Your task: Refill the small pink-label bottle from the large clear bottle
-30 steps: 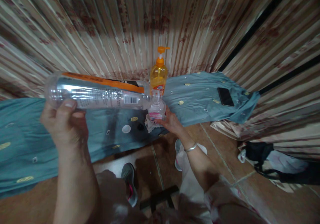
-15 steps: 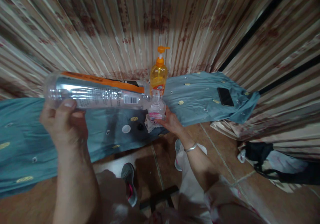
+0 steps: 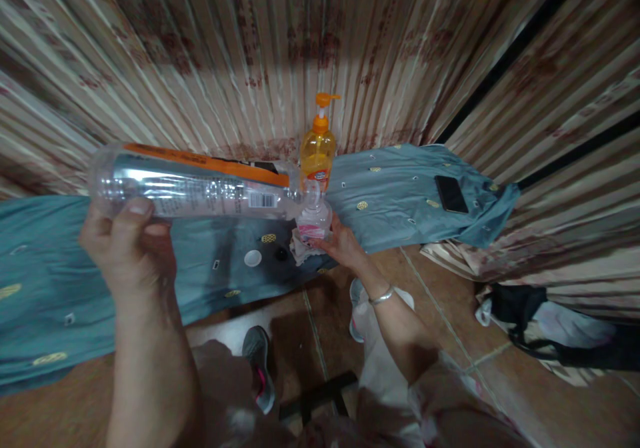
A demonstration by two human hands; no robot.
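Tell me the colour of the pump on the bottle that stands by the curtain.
Orange. The pump tops the yellow bottle; the head view shows it best.

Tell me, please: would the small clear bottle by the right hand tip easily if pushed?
Probably yes. The small clear bottle stands on a crumpled cloth, an uneven base. It looks light, so it may slide. The right hand steadies it.

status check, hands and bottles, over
Left hand grips big clear bottle tipped flat, mouth at small bottle. Right hand steadies small bottle on teal cloth. Pump bottle right behind, white cap loose nearby.
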